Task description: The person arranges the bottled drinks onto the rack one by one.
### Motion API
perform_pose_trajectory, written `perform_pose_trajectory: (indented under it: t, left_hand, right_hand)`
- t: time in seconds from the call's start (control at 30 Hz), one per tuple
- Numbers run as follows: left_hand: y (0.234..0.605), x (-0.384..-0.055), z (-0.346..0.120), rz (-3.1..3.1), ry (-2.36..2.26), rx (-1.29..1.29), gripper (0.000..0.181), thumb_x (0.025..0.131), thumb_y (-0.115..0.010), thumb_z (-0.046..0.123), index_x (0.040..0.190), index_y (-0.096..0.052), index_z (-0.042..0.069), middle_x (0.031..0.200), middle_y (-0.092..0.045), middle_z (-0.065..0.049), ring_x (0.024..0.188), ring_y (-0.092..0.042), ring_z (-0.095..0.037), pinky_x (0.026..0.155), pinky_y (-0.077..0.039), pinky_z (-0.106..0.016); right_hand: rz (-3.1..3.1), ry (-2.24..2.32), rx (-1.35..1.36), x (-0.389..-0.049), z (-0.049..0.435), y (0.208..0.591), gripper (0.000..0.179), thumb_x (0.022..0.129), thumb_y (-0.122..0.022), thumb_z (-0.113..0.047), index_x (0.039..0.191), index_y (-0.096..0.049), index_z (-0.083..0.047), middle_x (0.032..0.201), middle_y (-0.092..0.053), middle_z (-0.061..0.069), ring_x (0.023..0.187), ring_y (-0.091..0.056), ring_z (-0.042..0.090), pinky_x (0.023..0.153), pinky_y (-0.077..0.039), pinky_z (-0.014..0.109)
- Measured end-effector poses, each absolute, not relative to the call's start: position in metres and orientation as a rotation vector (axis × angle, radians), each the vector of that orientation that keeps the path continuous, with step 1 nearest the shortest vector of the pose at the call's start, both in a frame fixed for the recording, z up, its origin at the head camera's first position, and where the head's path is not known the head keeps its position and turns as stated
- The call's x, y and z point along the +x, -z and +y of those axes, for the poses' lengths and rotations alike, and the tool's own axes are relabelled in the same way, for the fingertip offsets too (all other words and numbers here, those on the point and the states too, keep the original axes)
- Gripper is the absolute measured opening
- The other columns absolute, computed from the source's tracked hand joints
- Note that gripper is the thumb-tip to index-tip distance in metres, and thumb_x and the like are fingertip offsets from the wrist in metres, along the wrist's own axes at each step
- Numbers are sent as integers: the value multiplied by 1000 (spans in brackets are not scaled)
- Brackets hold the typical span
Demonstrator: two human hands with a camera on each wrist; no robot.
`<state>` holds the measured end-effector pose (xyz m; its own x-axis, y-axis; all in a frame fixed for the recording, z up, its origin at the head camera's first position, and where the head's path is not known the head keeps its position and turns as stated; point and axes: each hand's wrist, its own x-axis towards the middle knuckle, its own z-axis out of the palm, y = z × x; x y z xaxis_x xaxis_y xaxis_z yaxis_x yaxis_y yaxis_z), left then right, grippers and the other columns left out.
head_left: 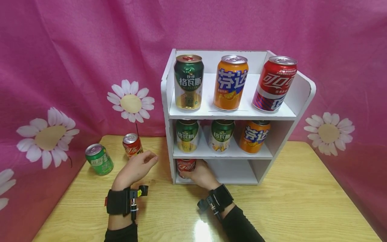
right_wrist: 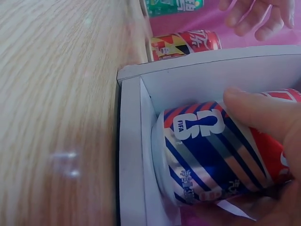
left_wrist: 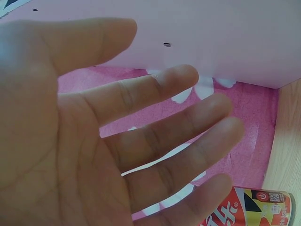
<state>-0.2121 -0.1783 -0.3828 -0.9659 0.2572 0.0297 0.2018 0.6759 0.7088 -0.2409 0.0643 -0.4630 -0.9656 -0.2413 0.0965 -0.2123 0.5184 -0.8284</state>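
A pink cloth printed with white daisies (head_left: 130, 101) hung behind a pale wooden table (head_left: 302, 201), and on the table stood a small white shelf unit (head_left: 302, 90) with three levels.

The right hand (head_left: 202, 174) reached into the bottom level, at its left end, with the fingers and thumb curled round a red cola can (right_wrist: 211, 150). That can stood upright on the shelf floor, close against the left wall, with the thumb lying across its side in the right wrist view. Just above the grip, on the middle level, stood two green cans (head_left: 187, 135) and an orange can (head_left: 254, 136). Higher up, the top level carried a green can, an orange can and a red can (head_left: 274, 84) in a row.

The left hand (head_left: 136, 168) hovered outside the shelf, just to the left of the held can and beyond the shelf's side wall. Its fingers (left_wrist: 160, 132) were spread and nearly straight, holding nothing. Just past those fingertips a second small red can (head_left: 132, 145) stood on the table, and further left of it a green soda can (head_left: 99, 159) stood near the table edge, apart from the red one. Both wrists wore black straps with small cameras mounted on them.
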Motion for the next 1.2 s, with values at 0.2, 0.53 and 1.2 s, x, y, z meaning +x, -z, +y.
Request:
perform_pose_trajectory:
  t: [0.2, 0.53, 1.2]
  left_hand:
    - [383, -212, -178, 2809, -1180, 379, 31, 98, -51, 33, 114, -63, 9, 107, -64, -7, 94, -57, -22, 81, -46, -43]
    - [386, -211, -182, 2803, -1181, 301, 36, 98, -50, 35, 118, -61, 7, 112, -63, -10, 103, -57, -28, 86, -46, -47]
    - [429, -193, -257, 2959, -831, -92, 52, 97, -44, 45, 113, -58, -3, 103, -63, -22, 88, -60, -35, 64, -47, -45]
  right_hand:
    - [2736, 1442, -417, -241, 65, 464, 73, 75, -81, -27, 134, -41, -6, 120, -55, 10, 110, -54, 25, 92, -43, 39]
    - [2916, 1154, -538, -221, 103, 458, 59, 82, -73, -26, 127, -53, 6, 124, -56, 20, 114, -53, 34, 94, -43, 44]
    - [2691, 1111, -758, -152, 238, 458, 25, 93, -62, -21, 107, -63, 0, 104, -64, 10, 91, -63, 20, 75, -53, 31]
